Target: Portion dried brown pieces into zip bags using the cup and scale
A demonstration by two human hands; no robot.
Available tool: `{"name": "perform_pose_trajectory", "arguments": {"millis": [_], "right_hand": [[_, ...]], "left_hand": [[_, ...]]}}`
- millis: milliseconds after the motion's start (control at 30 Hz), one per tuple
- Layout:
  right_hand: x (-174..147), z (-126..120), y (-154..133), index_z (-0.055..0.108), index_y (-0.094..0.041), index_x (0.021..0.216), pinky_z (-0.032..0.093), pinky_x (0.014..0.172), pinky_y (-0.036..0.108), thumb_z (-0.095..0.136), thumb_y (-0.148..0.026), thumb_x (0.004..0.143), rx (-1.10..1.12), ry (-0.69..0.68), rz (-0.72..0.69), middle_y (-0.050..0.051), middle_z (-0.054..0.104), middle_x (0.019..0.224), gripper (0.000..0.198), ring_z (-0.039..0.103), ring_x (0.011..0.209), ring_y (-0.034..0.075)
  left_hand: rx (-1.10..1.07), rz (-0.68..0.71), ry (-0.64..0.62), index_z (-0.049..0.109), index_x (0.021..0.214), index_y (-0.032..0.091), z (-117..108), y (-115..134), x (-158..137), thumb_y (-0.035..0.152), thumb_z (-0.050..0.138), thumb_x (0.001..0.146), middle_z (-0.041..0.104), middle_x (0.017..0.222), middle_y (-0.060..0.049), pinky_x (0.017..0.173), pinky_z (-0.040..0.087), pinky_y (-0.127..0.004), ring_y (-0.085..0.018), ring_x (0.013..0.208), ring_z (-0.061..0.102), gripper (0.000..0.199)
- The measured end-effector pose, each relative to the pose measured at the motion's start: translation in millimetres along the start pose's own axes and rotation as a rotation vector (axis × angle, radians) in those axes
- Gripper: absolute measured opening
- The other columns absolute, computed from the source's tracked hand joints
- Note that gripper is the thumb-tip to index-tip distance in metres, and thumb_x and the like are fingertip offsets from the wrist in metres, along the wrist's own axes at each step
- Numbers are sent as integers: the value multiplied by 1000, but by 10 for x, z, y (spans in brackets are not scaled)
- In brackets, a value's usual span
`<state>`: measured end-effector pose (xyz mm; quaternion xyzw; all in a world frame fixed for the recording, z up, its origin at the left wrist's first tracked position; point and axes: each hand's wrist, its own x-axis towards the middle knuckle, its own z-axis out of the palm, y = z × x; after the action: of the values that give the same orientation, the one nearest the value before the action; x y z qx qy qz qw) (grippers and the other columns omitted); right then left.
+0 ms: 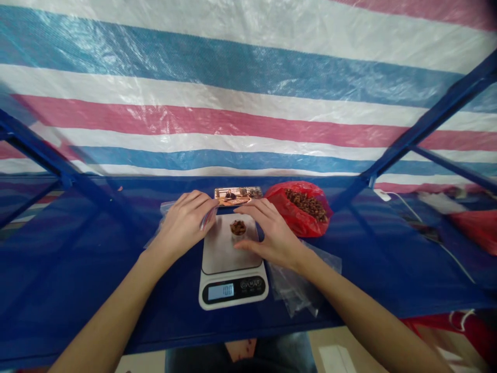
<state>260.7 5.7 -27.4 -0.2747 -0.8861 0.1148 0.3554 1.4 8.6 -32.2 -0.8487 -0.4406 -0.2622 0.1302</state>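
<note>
A white digital kitchen scale [233, 267] lies on the blue table in front of me, its display reading 10.0. On its plate stands a small cup [238, 237] filled with brown dried pieces [237, 227]. My right hand [272, 228] curves around the cup's right side, thumb and fingers apart; no firm grip shows. To the left of the cup, my left hand [190, 220] has its fingers bent together on a clear zip bag [208, 217], whose edge sticks out by the fingertips. Part of this bag is hidden behind the hand.
An open red plastic bag [277, 199] with more brown pieces [306, 204] stands at the back right. Behind the scale, a phone [236, 195] shows a video. Clear bags [297, 285] lie under my right forearm. Blue metal posts [411, 129] flank a striped sheet [233, 114].
</note>
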Motion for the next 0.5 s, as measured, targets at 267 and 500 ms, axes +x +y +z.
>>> {"name": "perform_pose_trajectory", "arguments": {"millis": [267,500], "right_hand": [[-44,138,9,69,-16,127,52,99,50,91,-51,77,-66,-132,181,13,73,118,65,62,114,33],[-27,158,-7,74,-19,103,56,93,44,95,-25,75,27,-67,292,8,76,104,35,67,106,28]], "left_hand": [[-51,-14,17,71,93,18,14,120,26,17,62,95,76,95,-7,81,47,-38,-25,96,65,9],[-62,-46,26,67,87,19,-6,162,48,17,61,97,76,92,-5,82,47,-36,-24,97,65,12]]}}
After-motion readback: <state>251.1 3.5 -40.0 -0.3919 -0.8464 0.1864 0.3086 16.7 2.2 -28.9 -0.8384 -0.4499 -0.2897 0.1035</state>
